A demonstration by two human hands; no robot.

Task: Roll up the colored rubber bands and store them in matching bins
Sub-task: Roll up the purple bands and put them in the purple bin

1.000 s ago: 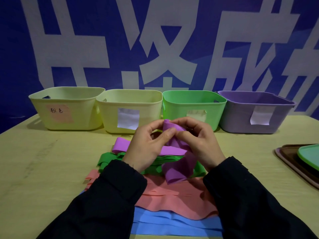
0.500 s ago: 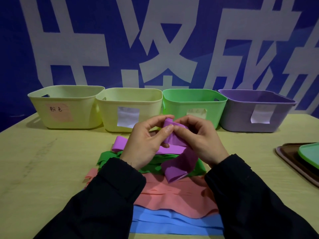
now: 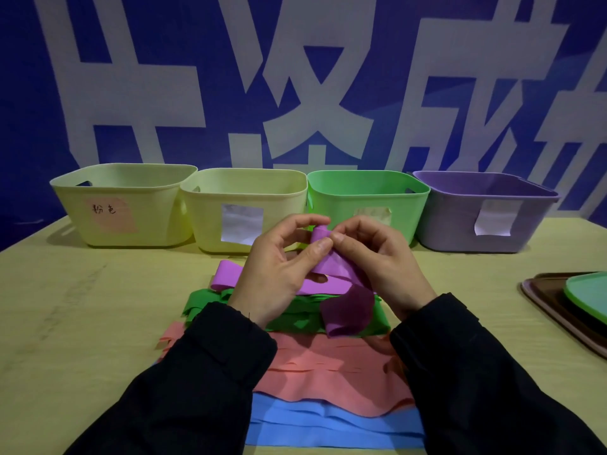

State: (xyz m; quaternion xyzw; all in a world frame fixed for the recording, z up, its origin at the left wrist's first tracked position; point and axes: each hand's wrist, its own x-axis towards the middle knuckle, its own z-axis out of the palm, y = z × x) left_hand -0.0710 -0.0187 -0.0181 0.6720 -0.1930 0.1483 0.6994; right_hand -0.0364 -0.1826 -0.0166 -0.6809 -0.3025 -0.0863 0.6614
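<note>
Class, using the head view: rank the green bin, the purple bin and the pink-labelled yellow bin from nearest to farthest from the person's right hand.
From the right hand:
1. Green bin, directly behind it.
2. Purple bin, back right.
3. Pink-labelled yellow bin, far left end of the row.

The stacked trays (image 3: 558,310) run off the right edge — the blue bands (image 3: 328,428) beside them lie partly under both sleeves (image 3: 203,382).

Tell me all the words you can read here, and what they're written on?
"粉色": handwritten on the pink label of the leftmost yellow bin.
Labels on the second yellow bin, green bin and purple bin: no readable writing.
Blue banner: big white characters, cut off, not readable whole.
</note>
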